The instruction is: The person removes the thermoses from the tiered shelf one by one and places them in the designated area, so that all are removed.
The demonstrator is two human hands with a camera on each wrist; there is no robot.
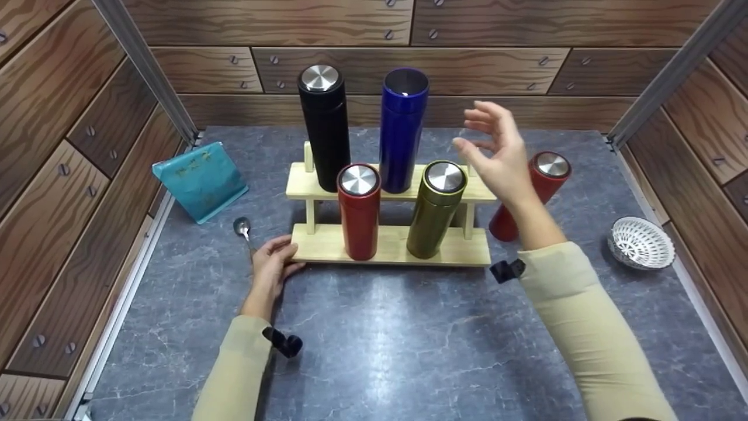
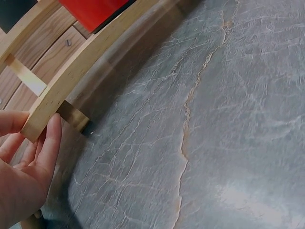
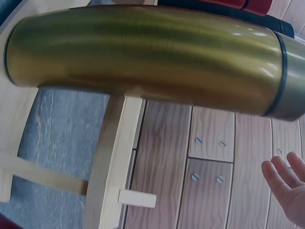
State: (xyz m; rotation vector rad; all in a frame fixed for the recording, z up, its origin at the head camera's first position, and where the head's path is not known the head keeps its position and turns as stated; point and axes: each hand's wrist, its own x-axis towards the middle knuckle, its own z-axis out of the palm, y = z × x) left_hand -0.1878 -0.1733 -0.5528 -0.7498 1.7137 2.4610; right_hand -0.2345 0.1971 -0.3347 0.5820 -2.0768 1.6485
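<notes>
A two-step wooden rack stands mid-table. My left hand grips the left end of its lower shelf, thumb above and fingers beneath; the left wrist view shows this hand at the shelf corner. On the upper step stand a black thermos and a blue thermos. A red thermos and an olive-gold thermos occupy the lower one. My right hand is raised in the air by the rack's right end, fingers loosely bent, holding nothing. Another red thermos is partly hidden behind this wrist.
To the left lie a teal pouch and a metal spoon, its handle partly hidden by my left hand. A white woven basket sits near the right edge. Wood-patterned panels enclose the grey marbled table.
</notes>
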